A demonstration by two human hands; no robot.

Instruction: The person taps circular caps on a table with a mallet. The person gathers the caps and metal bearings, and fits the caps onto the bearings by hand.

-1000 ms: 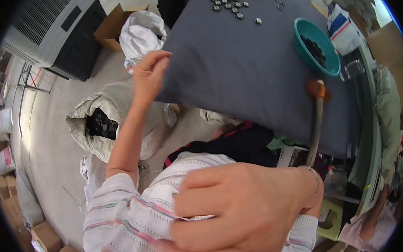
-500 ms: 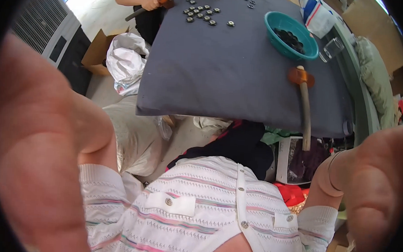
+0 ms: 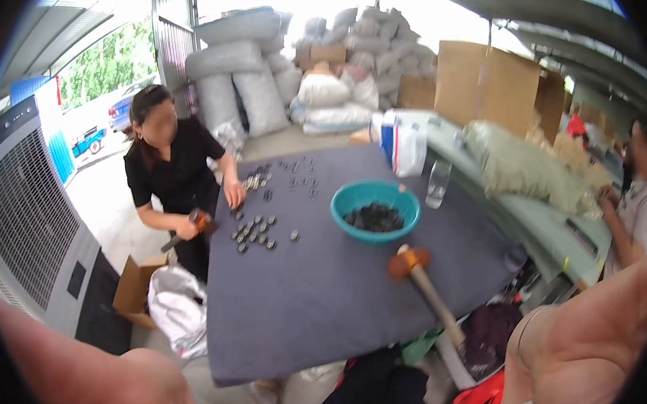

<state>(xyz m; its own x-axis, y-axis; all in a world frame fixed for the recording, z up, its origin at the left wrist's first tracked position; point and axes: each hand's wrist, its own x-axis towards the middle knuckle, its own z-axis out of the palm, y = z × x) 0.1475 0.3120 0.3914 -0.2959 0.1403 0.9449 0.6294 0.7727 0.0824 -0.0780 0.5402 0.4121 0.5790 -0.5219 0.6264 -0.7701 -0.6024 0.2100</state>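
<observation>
Both my hands are raised close beside the head view's rims. My left hand (image 3: 84, 358) fills the lower left corner, and its fingers run out of the picture. At the lower right is my right hand (image 3: 596, 344), with a thin bracelet on the wrist; its fingers are cut off too. A mallet (image 3: 430, 297) with an orange-brown head and a wooden handle lies on the grey-covered table (image 3: 287, 311), its handle reaching over the near right edge. Beyond it stands a teal basin (image 3: 373, 233) of black pieces. Small round black pieces (image 3: 253, 235) lie on the table's left side.
Left of the table, a person in black (image 3: 173, 171) holds another mallet (image 3: 202, 220) and reaches toward the pieces. A clear glass (image 3: 437, 183) and a white-and-blue bag (image 3: 405, 144) stand beyond the basin. Another person (image 3: 639, 192) works at the right. A large grey cooler (image 3: 34, 206) stands left.
My view has tilted up, bringing the far sacks, both other people and the whole table into sight. My hands now sit lower at the rims. The person in black now reaches onto the table.
</observation>
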